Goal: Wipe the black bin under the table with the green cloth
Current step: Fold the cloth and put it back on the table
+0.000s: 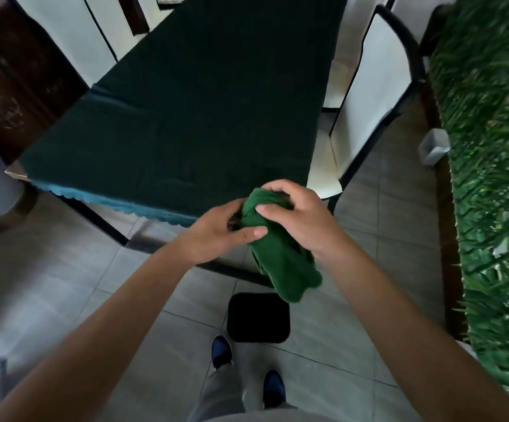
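Observation:
A bunched green cloth (283,263) hangs between both hands at chest height, near the front corner of the table. My left hand (216,233) pinches its upper part from the left, thumb laid across it. My right hand (299,214) grips the top of the bundle from the right. The black bin (258,318), square with rounded corners, stands on the tiled floor straight below the cloth, just ahead of my shoes. It sits in front of the table's edge, not beneath it.
A table with a dark green cloth (186,117) fills the middle. White chairs with black frames (375,86) stand along its right and far sides. A leafy green wall (497,147) runs down the right, with a small grey bin (434,146) at its foot.

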